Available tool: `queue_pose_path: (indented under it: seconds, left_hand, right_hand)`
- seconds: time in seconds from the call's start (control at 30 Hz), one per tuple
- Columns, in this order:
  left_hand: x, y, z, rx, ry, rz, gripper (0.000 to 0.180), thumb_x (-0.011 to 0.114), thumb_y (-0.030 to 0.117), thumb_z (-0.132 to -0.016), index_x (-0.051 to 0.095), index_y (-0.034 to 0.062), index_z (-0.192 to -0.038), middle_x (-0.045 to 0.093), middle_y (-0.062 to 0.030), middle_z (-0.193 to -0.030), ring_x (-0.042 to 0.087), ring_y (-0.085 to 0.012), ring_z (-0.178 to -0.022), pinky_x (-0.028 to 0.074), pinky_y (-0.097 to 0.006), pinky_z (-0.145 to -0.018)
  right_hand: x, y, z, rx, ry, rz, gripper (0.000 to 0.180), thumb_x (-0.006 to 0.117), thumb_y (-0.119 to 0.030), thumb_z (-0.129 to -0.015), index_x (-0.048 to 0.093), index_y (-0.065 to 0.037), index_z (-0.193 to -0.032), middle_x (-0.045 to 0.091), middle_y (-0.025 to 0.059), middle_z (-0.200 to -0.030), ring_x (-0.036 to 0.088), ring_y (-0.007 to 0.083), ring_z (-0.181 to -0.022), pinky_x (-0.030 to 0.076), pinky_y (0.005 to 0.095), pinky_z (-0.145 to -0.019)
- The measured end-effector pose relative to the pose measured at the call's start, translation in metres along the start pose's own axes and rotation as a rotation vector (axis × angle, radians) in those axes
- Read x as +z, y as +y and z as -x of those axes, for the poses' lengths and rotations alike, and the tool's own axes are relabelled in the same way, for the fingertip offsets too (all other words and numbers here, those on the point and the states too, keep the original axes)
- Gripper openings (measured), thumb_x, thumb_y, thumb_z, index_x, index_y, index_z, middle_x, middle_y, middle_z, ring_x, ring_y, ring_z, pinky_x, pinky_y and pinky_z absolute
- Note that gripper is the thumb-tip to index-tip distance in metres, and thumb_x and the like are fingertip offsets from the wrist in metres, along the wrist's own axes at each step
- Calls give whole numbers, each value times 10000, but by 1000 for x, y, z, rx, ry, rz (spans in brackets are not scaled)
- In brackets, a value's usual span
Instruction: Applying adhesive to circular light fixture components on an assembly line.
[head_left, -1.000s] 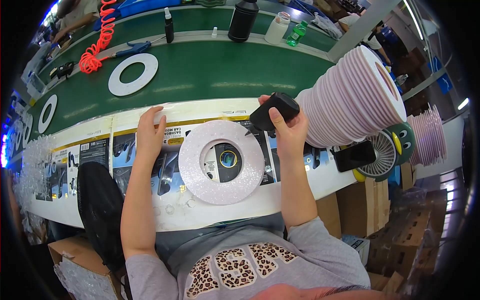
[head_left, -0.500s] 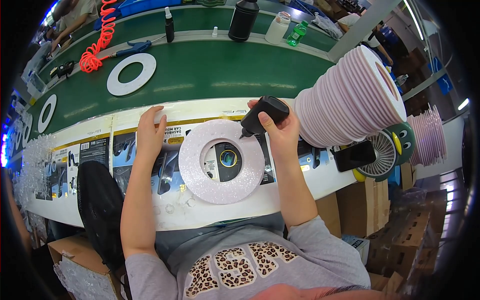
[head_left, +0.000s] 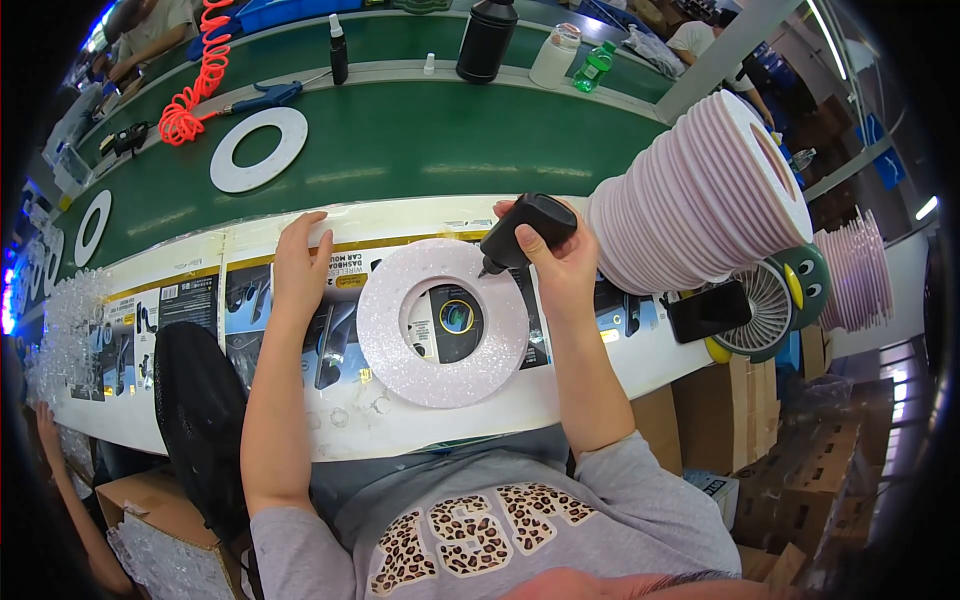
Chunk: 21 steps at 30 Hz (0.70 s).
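Observation:
A flat, pale, glittery ring (head_left: 385, 335) lies in front of me on the printed cardboard covering the work table. My right hand (head_left: 562, 262) grips a small black squeeze bottle (head_left: 528, 232), tilted so its narrow tip points down at the ring's upper right part. Whether the tip touches the surface, I cannot tell. Left of the ring, my left hand (head_left: 302, 262) rests on the cardboard near its far edge, fingers apart and holding nothing. Through the ring's hole, part of the printed cardboard shows.
A tall stack of similar rings (head_left: 690, 190) leans at the right, beside a phone (head_left: 710, 312) and a small fan (head_left: 762, 310). Beyond the table, a green conveyor belt (head_left: 420, 130) carries a white ring (head_left: 258, 150). Bottles, including a large black one (head_left: 487, 42), line its far ledge.
The white ring on the belt has shifted slightly left. At the far left edge, another person's arm has come lower into view. My hands and the bottle look unmoved.

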<state>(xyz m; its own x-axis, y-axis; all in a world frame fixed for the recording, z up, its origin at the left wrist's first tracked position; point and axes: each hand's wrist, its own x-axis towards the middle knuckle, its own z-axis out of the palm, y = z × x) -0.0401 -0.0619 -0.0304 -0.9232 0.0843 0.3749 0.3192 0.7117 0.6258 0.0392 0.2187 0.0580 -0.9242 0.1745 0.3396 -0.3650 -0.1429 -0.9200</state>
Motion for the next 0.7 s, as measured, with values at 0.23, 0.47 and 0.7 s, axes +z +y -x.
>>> queue_pose_path:
  seconds: [0.23, 0.47, 0.7]
  left_hand:
    - [-1, 2, 0, -25, -9, 37, 275, 538, 145, -901, 557, 34, -1151, 528, -166, -1182, 533, -297, -1074, 520, -331, -807]
    - [0, 2, 0, -28, -8, 48, 272, 534, 144, -903, 556, 34, -1151, 528, -166, -1182, 538, -294, -1069, 521, -329, -804]
    - [-1, 4, 1, -45, -11, 52, 273, 534, 137, -901, 555, 32, -1153, 530, -165, -1181, 545, -286, -1061, 519, -325, -801]
  right_hand:
    - [0, 1, 0, -8, 6, -3, 309, 696, -106, -813, 528, 25, -1037, 642, 188, -1003, 619, 243, -974, 497, 335, -868]
    - [0, 1, 0, -5, 5, -16, 317, 700, -110, -811, 526, 25, -1039, 642, 187, -1003, 620, 242, -973, 499, 332, -865]
    - [0, 0, 1, -13, 19, -5, 314, 695, -109, -815, 528, 24, -1046, 642, 185, -1006, 620, 238, -971, 502, 331, -862]
